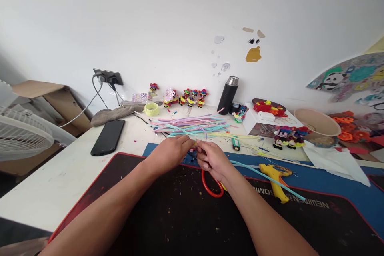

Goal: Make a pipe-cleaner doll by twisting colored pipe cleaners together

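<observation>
My left hand and my right hand meet over the near edge of the blue mat. Their fingertips pinch a small yellowish piece between them; most of it is hidden by the fingers, and I cannot tell its kind. Red-handled scissors lie on the black mat just below my right hand. A light blue pipe cleaner runs from behind my right wrist across a yellow hot glue gun. Beyond my hands lies a loose pile of pastel pipe cleaners.
A black phone and a desk fan are on the left. Yellow tape, small colourful figures and a black flask stand along the wall. A green lighter, more figures and a bowl are to the right.
</observation>
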Available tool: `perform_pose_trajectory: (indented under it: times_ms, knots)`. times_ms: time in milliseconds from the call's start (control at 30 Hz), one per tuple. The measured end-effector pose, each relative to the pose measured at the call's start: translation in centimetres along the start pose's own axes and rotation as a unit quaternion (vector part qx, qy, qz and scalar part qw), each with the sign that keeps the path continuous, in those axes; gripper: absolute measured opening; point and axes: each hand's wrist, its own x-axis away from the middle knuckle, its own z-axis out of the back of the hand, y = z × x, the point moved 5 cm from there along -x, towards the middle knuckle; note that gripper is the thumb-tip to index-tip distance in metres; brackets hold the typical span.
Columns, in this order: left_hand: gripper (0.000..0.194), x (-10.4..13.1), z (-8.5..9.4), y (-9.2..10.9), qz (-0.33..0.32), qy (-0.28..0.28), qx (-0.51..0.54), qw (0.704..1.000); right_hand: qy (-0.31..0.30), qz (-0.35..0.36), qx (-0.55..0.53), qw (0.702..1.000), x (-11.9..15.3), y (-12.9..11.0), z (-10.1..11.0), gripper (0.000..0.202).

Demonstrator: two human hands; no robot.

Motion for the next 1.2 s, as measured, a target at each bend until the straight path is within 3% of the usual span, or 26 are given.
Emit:
perform_pose_trajectory:
  times_ms: [200, 333, 400, 467, 533, 633, 733, 833, 967, 1100, 1200]
  knots:
    - [0.028, -0.1, -0.4, -0.9, 0.088, -0.001, 0.109, 0.990, 0.009, 0.095, 0.166, 0.981, 0.0, -0.6, 0.1, 0.046]
    - [0.036, -0.1, 0.0, -1.2, 0.115, 0.004, 0.240, 0.964, 0.039, 0.197, 0.337, 0.920, 0.7, -1.8, 0.0, 0.043]
    - [0.037, -0.1, -0.1, -1.3, 0.123, -0.007, 0.298, 0.947, 0.054, 0.221, 0.399, 0.888, 1.0, -2.1, -0.1, 0.043]
    - [0.037, -0.1, -0.1, -1.3, 0.129, -0.014, 0.337, 0.933, 0.062, 0.222, 0.421, 0.877, 1.0, -2.2, -0.1, 0.044]
    - [0.038, -0.1, -0.2, -1.2, 0.139, -0.017, 0.362, 0.921, 0.055, 0.203, 0.388, 0.897, 0.8, -2.0, 0.0, 0.045]
    - [0.039, -0.1, -0.4, -1.2, 0.137, -0.019, 0.380, 0.915, 0.020, 0.150, 0.258, 0.954, 0.3, -1.3, 0.1, 0.048]
    - [0.030, 0.0, -0.3, -1.1, 0.094, 0.003, 0.297, 0.950, 0.004, 0.090, 0.141, 0.986, 0.0, -0.7, 0.0, 0.053]
    - [0.020, 0.0, -0.1, -0.8, 0.028, 0.023, 0.145, 0.989, 0.008, 0.028, 0.080, 0.996, -0.1, -0.1, 0.0, 0.055]
    - [0.019, 0.1, 0.2, -0.2, -0.036, 0.041, 0.028, 0.998, -0.006, -0.010, 0.019, 1.000, -0.1, 0.1, -0.2, 0.056]
    - [0.023, -0.1, 0.5, 0.0, -0.021, 0.068, 0.040, 0.997, -0.029, -0.008, 0.002, 1.000, 0.1, -0.1, -0.3, 0.054]
    - [0.028, -0.2, 0.4, -0.3, 0.024, 0.060, 0.121, 0.991, -0.010, 0.025, 0.062, 0.998, -0.1, -0.2, 0.0, 0.053]
